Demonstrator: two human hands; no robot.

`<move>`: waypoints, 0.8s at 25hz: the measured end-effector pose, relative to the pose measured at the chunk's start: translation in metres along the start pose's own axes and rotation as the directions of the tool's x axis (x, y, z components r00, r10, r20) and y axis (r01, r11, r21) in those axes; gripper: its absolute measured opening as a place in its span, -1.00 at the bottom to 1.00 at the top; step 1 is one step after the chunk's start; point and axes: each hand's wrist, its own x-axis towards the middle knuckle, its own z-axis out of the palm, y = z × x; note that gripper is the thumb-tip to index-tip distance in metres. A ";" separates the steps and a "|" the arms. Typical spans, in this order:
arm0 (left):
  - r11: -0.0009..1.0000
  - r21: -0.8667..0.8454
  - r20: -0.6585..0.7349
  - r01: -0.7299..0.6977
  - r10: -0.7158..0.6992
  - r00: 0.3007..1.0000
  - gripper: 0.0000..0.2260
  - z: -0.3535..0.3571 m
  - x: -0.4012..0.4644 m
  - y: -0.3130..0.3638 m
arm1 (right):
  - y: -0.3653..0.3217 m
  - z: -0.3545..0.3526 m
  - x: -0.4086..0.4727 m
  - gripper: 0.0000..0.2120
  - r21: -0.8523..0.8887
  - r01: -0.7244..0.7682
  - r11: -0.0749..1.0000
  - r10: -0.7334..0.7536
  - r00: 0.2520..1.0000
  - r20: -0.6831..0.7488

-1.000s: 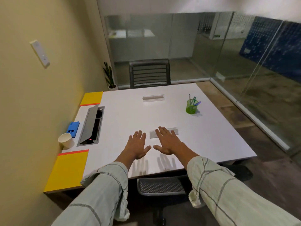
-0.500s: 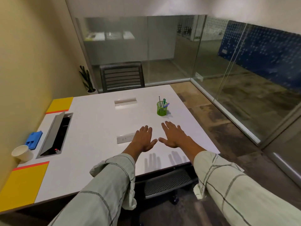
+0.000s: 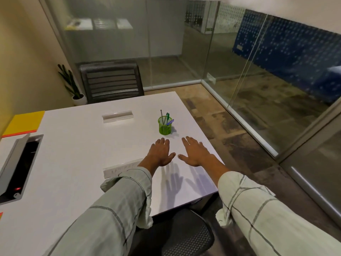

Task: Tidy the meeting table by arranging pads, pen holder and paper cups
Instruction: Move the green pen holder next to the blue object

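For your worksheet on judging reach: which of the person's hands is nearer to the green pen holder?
Left. The left hand hovers open with its fingertips just short of the green pen holder; the right hand hovers open nearer the table edge, farther off.

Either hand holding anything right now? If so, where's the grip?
Nothing held. Left hand and right hand are both flat-fingered and empty above the table, just short of the green pen holder.

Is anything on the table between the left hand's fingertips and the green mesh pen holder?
No. In the head view, only bare white table separates the left hand from the green mesh pen holder.
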 end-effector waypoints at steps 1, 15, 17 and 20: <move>1.000 0.008 0.008 0.016 -0.016 1.000 -0.41 0.000 0.010 -0.001 | 0.006 -0.001 0.011 -0.21 0.003 0.007 1.000 -0.007 1.000 0.008; 0.832 -0.261 0.054 0.489 -0.494 0.868 -0.39 0.052 0.169 0.005 | 0.119 0.004 0.237 -0.08 0.291 0.275 0.916 -0.291 0.957 0.012; 0.784 -0.351 0.065 0.511 -0.524 0.849 -0.30 0.053 0.192 0.006 | 0.123 0.001 0.266 -0.03 0.350 0.282 0.893 -0.314 0.948 0.038; 0.718 -0.436 0.082 0.542 -0.568 0.819 -0.20 0.055 0.219 -0.003 | 0.115 0.003 0.296 0.00 0.477 0.257 0.841 -0.324 0.944 0.063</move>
